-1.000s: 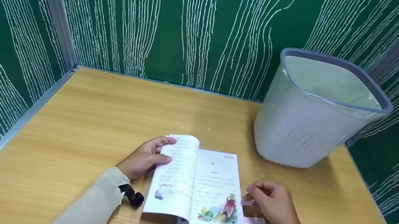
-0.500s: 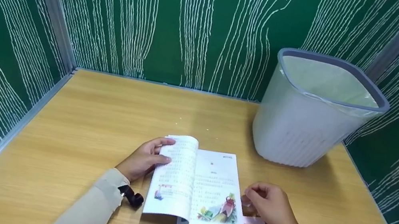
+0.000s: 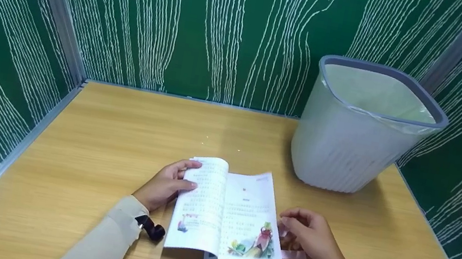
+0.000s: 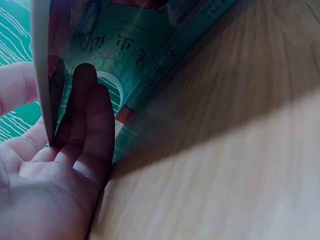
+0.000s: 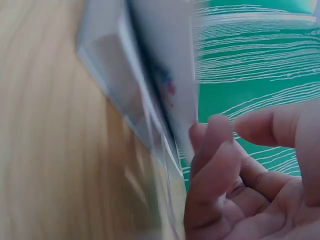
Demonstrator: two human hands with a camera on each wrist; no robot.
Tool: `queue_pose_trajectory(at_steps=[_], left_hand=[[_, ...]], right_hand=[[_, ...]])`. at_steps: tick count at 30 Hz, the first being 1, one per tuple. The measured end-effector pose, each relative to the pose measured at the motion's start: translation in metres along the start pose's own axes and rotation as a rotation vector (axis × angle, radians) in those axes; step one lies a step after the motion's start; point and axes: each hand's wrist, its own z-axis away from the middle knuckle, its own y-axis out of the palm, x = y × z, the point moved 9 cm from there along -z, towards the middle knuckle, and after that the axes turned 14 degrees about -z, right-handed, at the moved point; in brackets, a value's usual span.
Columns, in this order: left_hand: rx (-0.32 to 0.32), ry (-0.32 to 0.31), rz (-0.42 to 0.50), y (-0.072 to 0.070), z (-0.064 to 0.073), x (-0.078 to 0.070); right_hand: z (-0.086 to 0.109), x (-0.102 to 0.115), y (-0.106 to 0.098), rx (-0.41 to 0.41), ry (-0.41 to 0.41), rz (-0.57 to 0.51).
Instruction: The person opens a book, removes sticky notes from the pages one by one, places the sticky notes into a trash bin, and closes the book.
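An open book (image 3: 202, 204) with printed text lies on the table. My left hand (image 3: 162, 188) grips its raised left half, thumb on the pages and other fingers behind. In the left wrist view, those fingers lie against the green cover (image 4: 135, 55). At the right edge, the curled fingers of my right hand (image 3: 318, 240) hold a page (image 3: 244, 216) with a coloured drawing, its outer edge lifted. The right wrist view shows the lifted page (image 5: 170, 55) at the fingertips; exact thumb contact is hidden. A pink paper strip (image 3: 294, 255) sticks out below this hand.
A white bin (image 3: 340, 148) with a grey rim and clear liner stands on the wooden table (image 3: 128, 126) at the back right. Green panels (image 3: 192, 24) with white lines enclose the table. Tiny white specks lie behind the book.
The right page has risen, its top corner now bent upward, with my right hand slightly to the left at its edge. My left hand keeps its hold on the book.
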Motion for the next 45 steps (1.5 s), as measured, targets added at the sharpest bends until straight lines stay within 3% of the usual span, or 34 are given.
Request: queue_pose_trajectory(at_steps=[3, 6, 11, 14, 17, 19, 23, 26, 32, 35, 40, 45], left_hand=[[0.0, 0.001, 0.006, -0.001, 0.0, -0.001], [-0.005, 0.002, 0.001, -0.003, 0.0, -0.003], [-0.025, -0.008, -0.027, -0.009, 0.001, -0.003], [-0.045, -0.031, -0.048, -0.011, 0.004, 0.001], [-0.057, -0.043, -0.053, -0.01, 0.005, 0.003], [-0.062, -0.042, -0.014, -0.01, 0.004, 0.004], [-0.043, 0.01, 0.138, -0.008, 0.002, 0.001], [-0.025, 0.016, 0.186, -0.006, 0.003, 0.0], [-0.034, -0.078, -0.019, -0.005, 0.005, 0.008], [-0.037, -0.054, -0.066, -0.005, 0.003, 0.006], [-0.044, -0.037, -0.091, -0.006, 0.001, 0.002], [-0.046, -0.041, -0.044, -0.005, 0.002, 0.004]], right_hand=[[0.001, 0.0, 0.007, 0.036, 0.021, -0.109], [0.006, 0.006, 0.02, 0.116, -0.008, -0.177], [0.023, 0.026, 0.054, 0.365, -0.234, -0.14], [0.042, 0.035, 0.081, 0.536, -0.431, -0.003], [0.062, 0.04, 0.109, 0.658, -0.647, 0.219], [0.073, 0.043, 0.126, 0.687, -0.79, 0.375], [0.083, 0.048, 0.149, 0.719, -0.929, 0.595], [0.082, 0.047, 0.157, 0.744, -0.94, 0.684], [0.077, 0.046, 0.157, 0.747, -0.899, 0.741], [0.075, 0.047, 0.155, 0.732, -0.894, 0.741], [0.068, 0.044, 0.149, 0.707, -0.851, 0.776], [0.054, 0.033, 0.135, 0.641, -0.77, 0.854]])
